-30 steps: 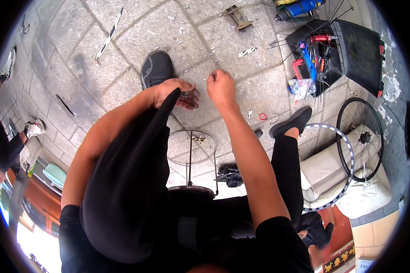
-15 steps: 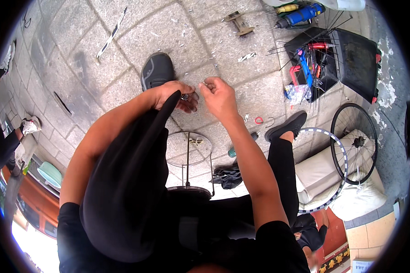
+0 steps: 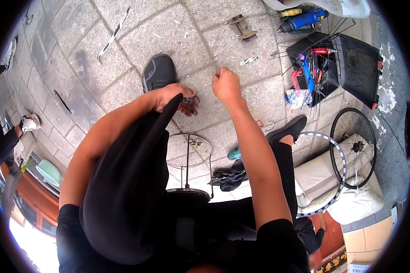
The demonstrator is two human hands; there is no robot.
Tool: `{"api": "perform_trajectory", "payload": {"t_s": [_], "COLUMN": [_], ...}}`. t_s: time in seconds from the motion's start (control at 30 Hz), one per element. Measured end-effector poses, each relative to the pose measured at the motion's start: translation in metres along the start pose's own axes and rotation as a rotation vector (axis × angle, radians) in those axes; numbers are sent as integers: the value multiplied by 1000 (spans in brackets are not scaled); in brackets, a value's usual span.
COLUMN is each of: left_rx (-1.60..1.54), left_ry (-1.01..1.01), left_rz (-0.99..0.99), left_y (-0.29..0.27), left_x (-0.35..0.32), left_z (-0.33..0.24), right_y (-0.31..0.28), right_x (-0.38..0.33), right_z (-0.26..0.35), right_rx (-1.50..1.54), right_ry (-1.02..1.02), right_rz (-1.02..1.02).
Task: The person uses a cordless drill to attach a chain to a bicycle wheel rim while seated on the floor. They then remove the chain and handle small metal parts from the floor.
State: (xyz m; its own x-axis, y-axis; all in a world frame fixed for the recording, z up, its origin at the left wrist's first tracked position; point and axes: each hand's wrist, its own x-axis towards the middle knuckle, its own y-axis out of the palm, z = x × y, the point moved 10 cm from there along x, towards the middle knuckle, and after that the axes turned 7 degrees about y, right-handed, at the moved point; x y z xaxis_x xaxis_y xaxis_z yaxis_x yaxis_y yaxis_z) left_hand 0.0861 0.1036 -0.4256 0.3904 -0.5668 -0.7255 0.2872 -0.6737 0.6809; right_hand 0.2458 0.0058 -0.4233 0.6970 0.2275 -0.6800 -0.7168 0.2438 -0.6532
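Observation:
My left hand [image 3: 180, 98] is cupped in front of my knee, palm up, its fingers curled around several small silvery metal pieces [image 3: 187, 100] that look like spoke nipples. My right hand [image 3: 226, 84] is to the right of it and farther forward, above the paving. Its fingers are closed and mostly hidden behind the back of the hand, so whatever they pinch does not show. More of the small pieces [image 3: 186, 34] lie scattered on the stone ahead. One small piece [image 3: 213, 60] lies just beyond my right fingertips.
At right, an open black toolbox [image 3: 323, 68] holds tools, with loose spokes across it. A blue power tool [image 3: 305, 20] and a rusty metal hub-like part [image 3: 243, 27] lie farther off. A black wheel [image 3: 373, 132] and a checkered rim [image 3: 345, 161] lean by pale cushions [image 3: 319, 177].
My right hand has moved away from my left hand, rightward and slightly forward, and its fingers have closed downward. My left hand stays cupped in nearly the same place.

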Motion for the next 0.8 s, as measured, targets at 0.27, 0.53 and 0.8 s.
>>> {"api": "perform_trajectory", "payload": {"t_s": [0.27, 0.53, 0.8], "left_rx": [-12, -96, 95], "left_ry": [16, 15, 94], "left_rz": [16, -88, 19], "left_y": [3, 2, -2], "left_x": [-2, -9, -3], "left_z": [-3, -8, -12], "right_y": [-3, -2, 12], "right_x": [-6, -58, -85], "right_z": [-4, 13, -3], "right_rx": [24, 315, 841], "right_ry": [105, 161, 318], "right_rz": [-51, 70, 146]}}
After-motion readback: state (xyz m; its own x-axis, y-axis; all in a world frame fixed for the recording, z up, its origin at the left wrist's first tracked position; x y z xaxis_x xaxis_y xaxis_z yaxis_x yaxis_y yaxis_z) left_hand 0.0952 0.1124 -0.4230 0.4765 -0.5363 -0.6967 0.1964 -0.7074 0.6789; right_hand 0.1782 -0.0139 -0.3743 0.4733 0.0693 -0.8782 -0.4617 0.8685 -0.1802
